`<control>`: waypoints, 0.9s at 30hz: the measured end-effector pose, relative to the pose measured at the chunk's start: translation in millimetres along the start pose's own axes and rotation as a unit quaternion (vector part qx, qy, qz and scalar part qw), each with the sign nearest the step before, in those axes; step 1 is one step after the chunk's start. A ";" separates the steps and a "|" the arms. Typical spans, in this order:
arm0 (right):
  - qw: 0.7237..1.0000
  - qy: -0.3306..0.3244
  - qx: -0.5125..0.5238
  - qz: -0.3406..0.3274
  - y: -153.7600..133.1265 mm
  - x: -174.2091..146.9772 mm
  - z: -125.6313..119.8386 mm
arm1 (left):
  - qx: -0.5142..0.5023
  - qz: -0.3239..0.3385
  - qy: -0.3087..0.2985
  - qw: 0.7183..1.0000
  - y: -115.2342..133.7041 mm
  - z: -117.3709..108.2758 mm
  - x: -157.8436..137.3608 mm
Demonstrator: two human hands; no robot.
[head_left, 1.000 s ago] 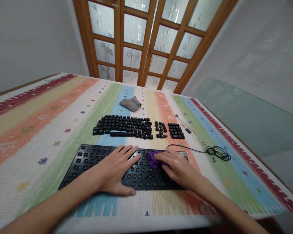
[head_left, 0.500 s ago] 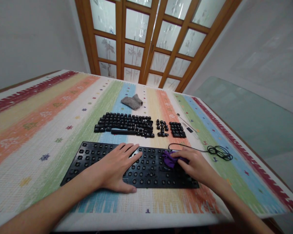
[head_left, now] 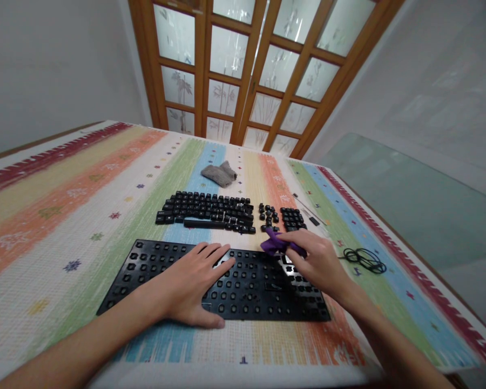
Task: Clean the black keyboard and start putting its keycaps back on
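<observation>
Left hand [head_left: 192, 282] lying open, keyboard [head_left: 243, 292] beneath; right hand [head_left: 319, 258] pinching cloth [head_left: 274, 243]; seemingly wiping, next stroke needing steady keyboard.

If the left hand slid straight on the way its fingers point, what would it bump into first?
Past the keyboard under the left hand, probably the keycaps, near the right end of their biggest group. The purple cloth in the right hand is close to that line, so I'm not sure.
</observation>
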State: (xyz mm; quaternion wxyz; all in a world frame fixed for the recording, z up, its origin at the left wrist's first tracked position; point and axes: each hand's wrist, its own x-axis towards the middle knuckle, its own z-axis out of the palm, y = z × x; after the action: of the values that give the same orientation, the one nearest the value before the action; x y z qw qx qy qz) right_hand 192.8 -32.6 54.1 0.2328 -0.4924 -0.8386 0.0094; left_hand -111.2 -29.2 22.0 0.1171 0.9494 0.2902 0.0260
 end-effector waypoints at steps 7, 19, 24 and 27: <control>0.985 -0.136 -0.086 -0.066 -14.0 -1.4 29.7 | -0.002 0.000 0.008 1.000 -0.8 1.6 -0.6; 0.930 -0.123 -0.285 -0.198 -32.1 -8.2 34.8 | 0.002 -0.005 0.001 1.000 0.1 2.6 0.7; 0.927 -0.117 -0.291 -0.204 -31.2 -11.5 32.0 | 0.005 -0.011 -0.004 1.000 1.2 0.8 2.3; 0.929 -0.112 -0.289 -0.202 -30.6 -11.6 30.2 | 0.002 -0.010 -0.008 1.000 1.5 -0.3 3.0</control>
State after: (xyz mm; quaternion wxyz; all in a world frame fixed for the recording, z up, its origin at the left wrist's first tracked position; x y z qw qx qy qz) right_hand 160.3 -51.6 30.3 -0.0179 -0.3539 -0.9075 -0.2256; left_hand -107.9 -28.7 22.6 0.1180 0.9467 0.2993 0.0166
